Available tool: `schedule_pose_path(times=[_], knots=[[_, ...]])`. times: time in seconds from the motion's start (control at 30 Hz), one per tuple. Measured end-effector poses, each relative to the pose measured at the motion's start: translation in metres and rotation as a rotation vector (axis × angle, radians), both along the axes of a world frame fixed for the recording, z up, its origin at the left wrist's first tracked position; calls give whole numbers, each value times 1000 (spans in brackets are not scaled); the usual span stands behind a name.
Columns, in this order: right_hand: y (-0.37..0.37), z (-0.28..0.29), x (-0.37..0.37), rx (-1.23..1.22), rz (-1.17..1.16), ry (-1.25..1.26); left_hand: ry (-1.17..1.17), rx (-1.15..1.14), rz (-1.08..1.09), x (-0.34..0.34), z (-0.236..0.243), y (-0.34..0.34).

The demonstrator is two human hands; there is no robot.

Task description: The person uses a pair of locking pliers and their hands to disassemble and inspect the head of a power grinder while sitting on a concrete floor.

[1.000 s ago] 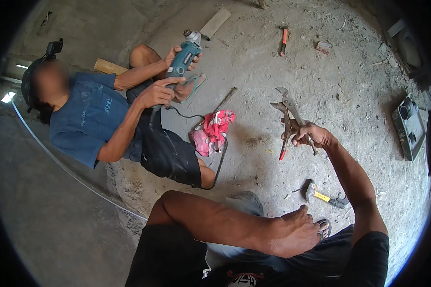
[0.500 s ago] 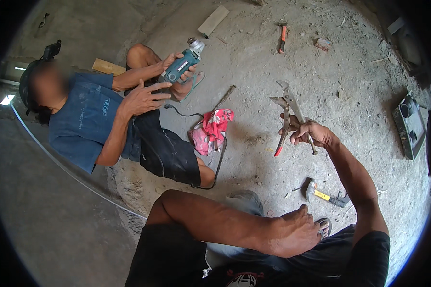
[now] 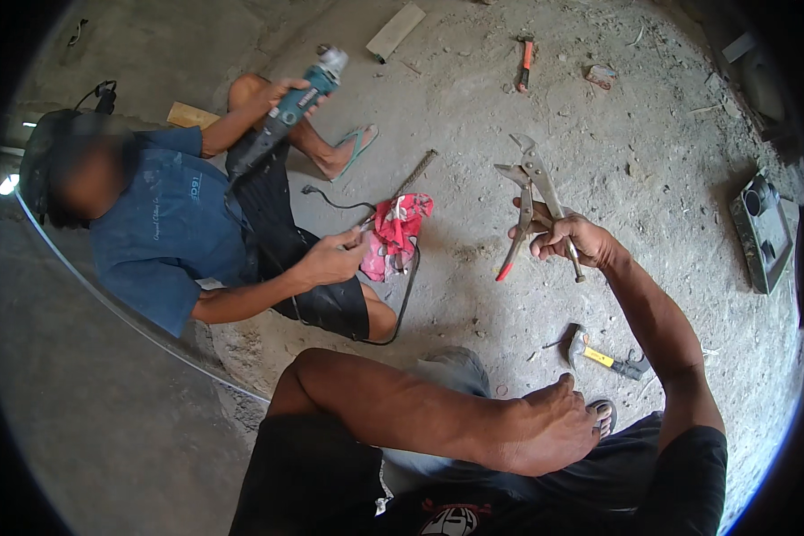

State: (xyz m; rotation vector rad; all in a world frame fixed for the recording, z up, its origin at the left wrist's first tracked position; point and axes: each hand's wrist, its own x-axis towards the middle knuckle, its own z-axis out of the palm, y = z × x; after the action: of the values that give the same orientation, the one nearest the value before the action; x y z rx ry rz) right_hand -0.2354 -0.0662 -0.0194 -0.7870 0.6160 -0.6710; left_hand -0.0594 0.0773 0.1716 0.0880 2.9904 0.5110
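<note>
My right hand [image 3: 573, 241] grips locking pliers [image 3: 536, 183] by the handles. Their metal jaws point away from me and stand wide apart, and one handle has a red lever end. My left hand [image 3: 549, 429] rests over my bent leg [image 3: 460, 371] with nothing visible in it. Its thumb is apart from the loosely bent fingers, whose tips are partly hidden. Just beyond this hand a claw hammer [image 3: 603, 359] with a yellow and black handle lies on the dusty floor.
At the left a seated person [image 3: 165, 210] holds a teal angle grinder [image 3: 299, 98] in one hand. The person's other hand [image 3: 330, 259] touches a red and pink cloth [image 3: 395, 234] beside a cord. A red-handled hammer [image 3: 525, 64], a board [image 3: 396, 32] and a grey tray-like box [image 3: 762, 232] lie farther off.
The pliers in my right hand have shifted slightly left and away. The other person's grinder has moved left, and that person's other hand has left it and reached to the cloth.
</note>
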Motion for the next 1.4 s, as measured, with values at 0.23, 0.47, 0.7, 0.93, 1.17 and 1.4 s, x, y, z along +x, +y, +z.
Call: schedule_pose_path(times=[0.23, 0.47, 0.7, 0.93, 1.17, 1.4], knots=[[-1, 11, 8, -5, 0, 23, -148, 55, -19, -5, 7, -3], [-1, 0, 16, -33, 43, -57, -56, 21, 25, -4, 8, 0], [0, 11, 18, -49, 38, -71, -160, 49, -32, -7, 11, -4], [3, 25, 23, -2, -9, -25, 34, -30, 20, 3, 4, 3], [5, 9, 19, -6, 15, -18, 174, -62, 105, 7, -18, 17], [6, 12, 19, 35, -22, -1, 134, 56, 110, 6, -13, 20]])
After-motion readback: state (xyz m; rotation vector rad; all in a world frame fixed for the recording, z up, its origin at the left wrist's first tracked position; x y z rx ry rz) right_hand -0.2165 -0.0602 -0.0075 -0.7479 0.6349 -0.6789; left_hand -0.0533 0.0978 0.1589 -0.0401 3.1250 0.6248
